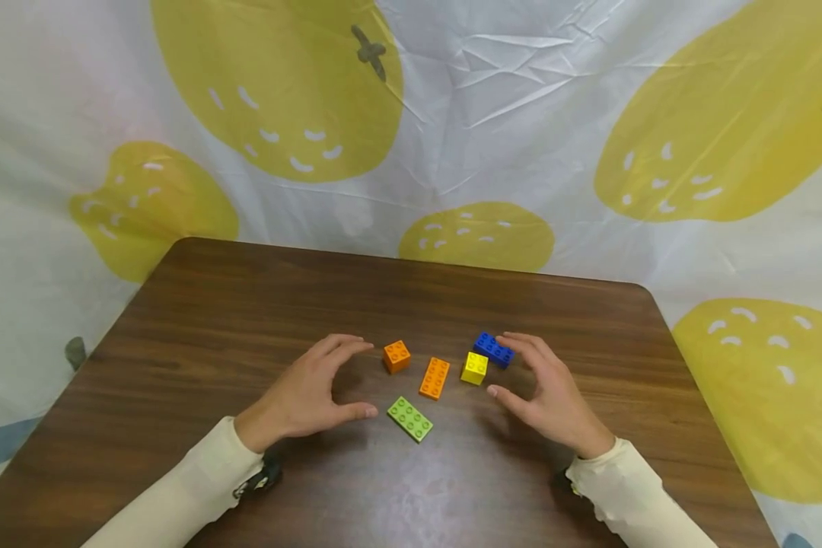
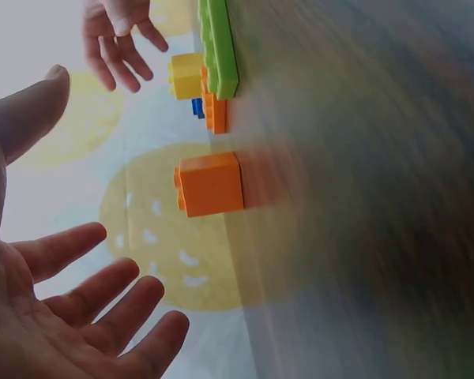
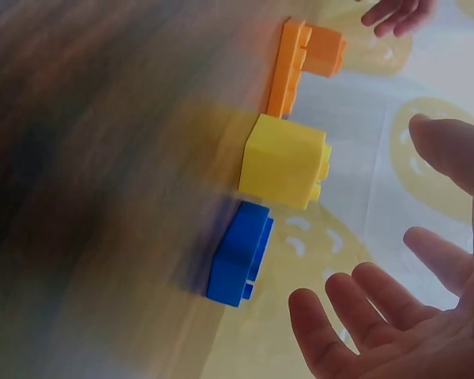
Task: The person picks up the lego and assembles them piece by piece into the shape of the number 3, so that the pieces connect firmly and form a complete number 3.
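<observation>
Your left hand (image 1: 307,392) has a wide grip, just beside the orange cube (image 1: 396,356) and near the green brick (image 1: 409,418); your right hand (image 1: 546,390) has a wide grip, near the yellow cube (image 1: 475,368) and the blue brick (image 1: 494,350); the long orange brick (image 1: 434,378) lies between the cubes; on the worktop (image 1: 281,304) the blue brick is nearest the far edge, the green brick farthest

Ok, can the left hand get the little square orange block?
Probably yes. The left hand is open beside the little square orange block, with nothing lying between them. The flat orange brick is on the block's other side, so it isn't in the way.
</observation>
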Tool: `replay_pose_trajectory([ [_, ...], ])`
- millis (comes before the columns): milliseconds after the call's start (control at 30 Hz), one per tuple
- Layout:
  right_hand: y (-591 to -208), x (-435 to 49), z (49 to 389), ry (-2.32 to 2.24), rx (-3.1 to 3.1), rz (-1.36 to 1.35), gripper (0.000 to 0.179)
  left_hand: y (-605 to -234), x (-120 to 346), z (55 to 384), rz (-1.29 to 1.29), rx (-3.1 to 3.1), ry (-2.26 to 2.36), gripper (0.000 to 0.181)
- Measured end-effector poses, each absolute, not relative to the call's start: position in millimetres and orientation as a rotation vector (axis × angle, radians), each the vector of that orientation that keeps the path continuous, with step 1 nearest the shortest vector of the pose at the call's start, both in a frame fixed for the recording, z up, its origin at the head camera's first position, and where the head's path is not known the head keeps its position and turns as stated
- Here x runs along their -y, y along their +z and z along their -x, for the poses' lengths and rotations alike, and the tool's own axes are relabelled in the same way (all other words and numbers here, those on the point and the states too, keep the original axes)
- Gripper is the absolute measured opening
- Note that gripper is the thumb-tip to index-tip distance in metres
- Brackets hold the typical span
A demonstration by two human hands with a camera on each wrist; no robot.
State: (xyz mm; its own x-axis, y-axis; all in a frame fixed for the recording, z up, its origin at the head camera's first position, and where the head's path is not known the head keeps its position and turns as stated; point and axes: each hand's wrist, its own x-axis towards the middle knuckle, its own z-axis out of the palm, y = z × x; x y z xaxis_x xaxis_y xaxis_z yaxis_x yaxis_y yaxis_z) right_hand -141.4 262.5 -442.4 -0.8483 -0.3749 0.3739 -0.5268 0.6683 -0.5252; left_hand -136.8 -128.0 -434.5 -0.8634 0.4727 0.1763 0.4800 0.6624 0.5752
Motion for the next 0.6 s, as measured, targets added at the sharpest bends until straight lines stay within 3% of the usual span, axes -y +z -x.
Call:
replay_pose_trajectory([
  [600, -453.2, -251.3, 148.3, 1.148, 2.6, -0.777, 0.056, -442.4, 115.4, 145.7, 0.963, 2.843, -1.146, 0.079],
])
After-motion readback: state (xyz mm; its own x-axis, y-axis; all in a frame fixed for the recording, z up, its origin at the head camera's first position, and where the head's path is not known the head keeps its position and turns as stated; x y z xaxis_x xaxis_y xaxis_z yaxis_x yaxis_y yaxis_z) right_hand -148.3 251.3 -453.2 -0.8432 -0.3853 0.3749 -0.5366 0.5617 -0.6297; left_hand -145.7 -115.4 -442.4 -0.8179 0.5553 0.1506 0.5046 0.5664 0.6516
